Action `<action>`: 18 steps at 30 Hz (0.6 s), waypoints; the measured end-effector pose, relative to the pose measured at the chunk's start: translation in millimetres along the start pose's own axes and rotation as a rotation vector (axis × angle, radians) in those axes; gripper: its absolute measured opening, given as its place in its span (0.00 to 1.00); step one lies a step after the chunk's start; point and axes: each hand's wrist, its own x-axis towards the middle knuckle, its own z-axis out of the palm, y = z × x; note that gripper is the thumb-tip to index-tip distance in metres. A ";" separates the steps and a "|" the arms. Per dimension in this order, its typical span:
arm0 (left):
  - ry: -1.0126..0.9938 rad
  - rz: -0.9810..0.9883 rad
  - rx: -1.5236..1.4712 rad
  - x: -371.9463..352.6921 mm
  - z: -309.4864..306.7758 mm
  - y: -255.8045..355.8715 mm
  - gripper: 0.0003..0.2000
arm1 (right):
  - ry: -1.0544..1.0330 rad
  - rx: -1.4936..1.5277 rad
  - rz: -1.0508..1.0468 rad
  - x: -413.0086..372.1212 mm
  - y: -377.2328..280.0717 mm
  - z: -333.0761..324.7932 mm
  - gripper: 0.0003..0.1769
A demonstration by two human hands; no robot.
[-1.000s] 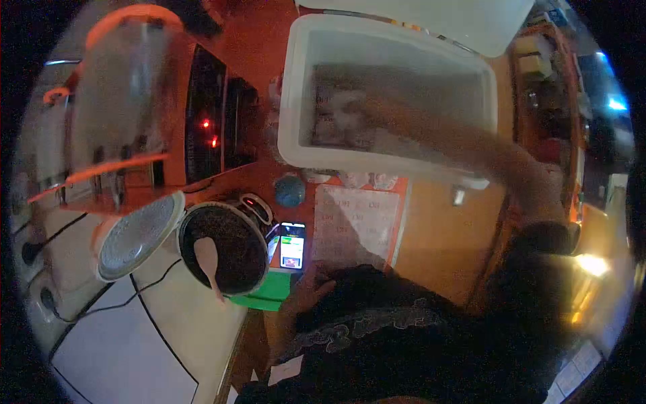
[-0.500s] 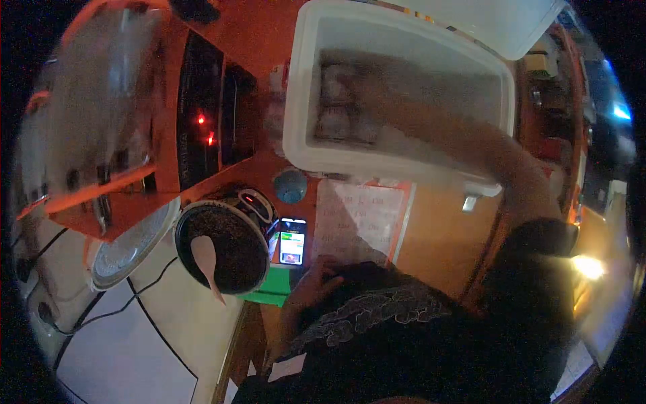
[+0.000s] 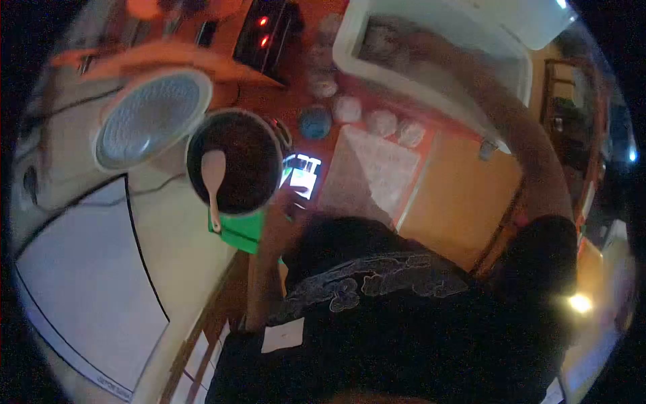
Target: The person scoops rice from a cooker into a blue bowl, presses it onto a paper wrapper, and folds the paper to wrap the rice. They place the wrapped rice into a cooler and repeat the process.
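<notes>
My left hand is at the lower edge of a lit phone, with a finger stretched over its screen; the rest of the hand is dim. The phone lies beside a round pot-like cooker with dark contents and a pale rice paddle across its top. My right arm reaches into a large white bin, where my right hand is smeared by motion. Near it in the bin is a blurred, dark-edged group of clear things. Its fingers cannot be made out.
Several clear round containers line the bin's near side, beside a blue cup. A printed sheet lies on the table. Left are a round lid and a black box with red lights. A green object sits under the cooker.
The view has shifted, so the table things appear higher. My left hand has moved up onto the phone's screen. My right hand is still inside the bin.
</notes>
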 end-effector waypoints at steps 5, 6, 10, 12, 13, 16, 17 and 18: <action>0.706 0.229 0.663 13.2 -86.3 -29.0 0.15 | 0.775 -0.124 -0.201 -117.7 -132.0 24.6 0.27; 0.732 0.074 0.901 11.9 -90.8 -33.6 0.17 | 0.740 -0.088 -0.300 -138.0 -145.6 49.0 0.23; 0.499 -0.207 1.226 9.9 -104.1 -70.9 0.23 | 0.291 -0.557 -0.323 -149.6 -138.7 149.2 0.19; 0.551 -0.125 1.250 7.4 -107.6 -96.5 0.23 | 0.409 -0.391 -0.453 -134.8 -110.5 207.1 0.19; 0.597 -0.043 1.270 6.6 -109.8 -103.5 0.23 | 0.461 -0.361 -0.559 -127.6 -113.6 225.4 0.16; 0.562 -0.145 1.219 3.2 -112.3 -98.7 0.19 | 0.587 -0.349 -0.683 -70.8 -93.2 297.6 0.13; 0.571 -0.152 1.220 3.3 -113.7 -105.7 0.19 | 0.675 -0.374 -0.636 -26.3 -67.7 331.4 0.12; 0.570 -0.078 1.229 5.2 -115.6 -116.3 0.17 | 0.782 -0.362 -0.602 18.7 -38.2 368.0 0.11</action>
